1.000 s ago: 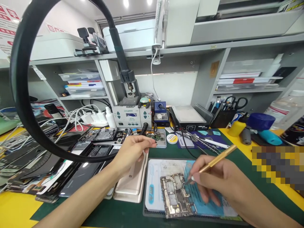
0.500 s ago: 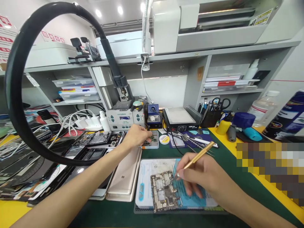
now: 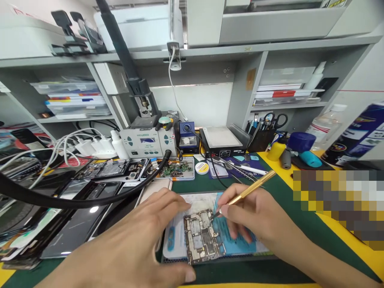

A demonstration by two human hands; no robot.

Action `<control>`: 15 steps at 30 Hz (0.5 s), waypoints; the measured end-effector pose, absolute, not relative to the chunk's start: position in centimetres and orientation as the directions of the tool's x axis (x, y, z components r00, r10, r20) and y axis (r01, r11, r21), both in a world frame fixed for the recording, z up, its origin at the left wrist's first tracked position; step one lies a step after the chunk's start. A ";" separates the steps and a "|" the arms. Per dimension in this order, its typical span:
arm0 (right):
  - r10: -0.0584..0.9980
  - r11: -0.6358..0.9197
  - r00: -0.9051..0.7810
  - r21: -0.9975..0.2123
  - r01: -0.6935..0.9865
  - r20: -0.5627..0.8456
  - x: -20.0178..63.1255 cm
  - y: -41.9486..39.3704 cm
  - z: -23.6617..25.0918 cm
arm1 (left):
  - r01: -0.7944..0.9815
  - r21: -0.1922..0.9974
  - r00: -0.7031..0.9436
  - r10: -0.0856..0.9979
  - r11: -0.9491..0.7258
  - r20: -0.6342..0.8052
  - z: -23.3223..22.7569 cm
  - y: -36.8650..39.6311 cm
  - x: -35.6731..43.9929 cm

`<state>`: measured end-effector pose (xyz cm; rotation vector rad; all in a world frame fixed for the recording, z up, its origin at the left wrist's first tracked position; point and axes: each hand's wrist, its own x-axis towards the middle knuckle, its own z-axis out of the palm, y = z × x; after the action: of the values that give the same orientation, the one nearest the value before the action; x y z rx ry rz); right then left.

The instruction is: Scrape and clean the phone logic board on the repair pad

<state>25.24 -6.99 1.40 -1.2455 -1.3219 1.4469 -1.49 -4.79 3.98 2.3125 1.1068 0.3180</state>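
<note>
A bare phone circuit board with square openings lies on a white and blue work pad. My right hand pinches a gold-handled craft knife like a pen. Its pointed blade is at the upper right edge of the board; whether it touches cannot be made out. To the left of the board, my left hand is open, thumb and fingers apart, with nothing in it. Part of a gold phone shows behind that hand, the rest hidden.
Behind the pad sits a tray of small parts, beside a round white tin. Tweezers lie on a purple mat. A thick black hose sweeps across the phones at left. A hot-air station and hotplate stand behind.
My left hand has come back from the parts tray to the left side of the board and opened. The view has tilted down, and the black hose hangs lower. My right hand keeps the knife.
</note>
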 end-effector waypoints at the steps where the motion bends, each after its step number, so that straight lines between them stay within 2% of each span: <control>1: 0.969 -0.135 -0.198 -0.989 0.067 -0.146 25.2 -7.0 1.5 | 0.654 0.513 0.651 0.759 -0.556 -0.008 3.7 -5.2 -1.3; 4: 0.967 -0.137 -0.201 -0.985 0.100 -0.155 25.2 -7.0 1.8 | 0.630 0.345 0.703 0.700 -0.696 0.126 2.7 -5.4 -0.7; 6: 0.964 -0.143 -0.209 -0.983 0.113 -0.164 25.3 -7.1 1.9 | 0.590 0.301 0.719 0.657 -0.749 0.226 1.9 -5.1 -0.5; 10: 0.969 -0.150 -0.187 -0.986 0.078 -0.162 25.5 -7.5 1.7 | 0.561 0.317 0.712 0.641 -0.765 0.286 0.2 -4.9 -1.1; 15: 0.972 -0.165 -0.143 -0.977 0.138 -0.185 25.4 -8.7 0.9 | 0.494 0.345 0.745 0.593 -0.798 0.306 -0.9 -5.1 -1.7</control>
<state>25.36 -8.75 0.91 -1.3583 -1.3306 1.3964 -1.72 -5.09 -0.89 2.7032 0.8570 0.5951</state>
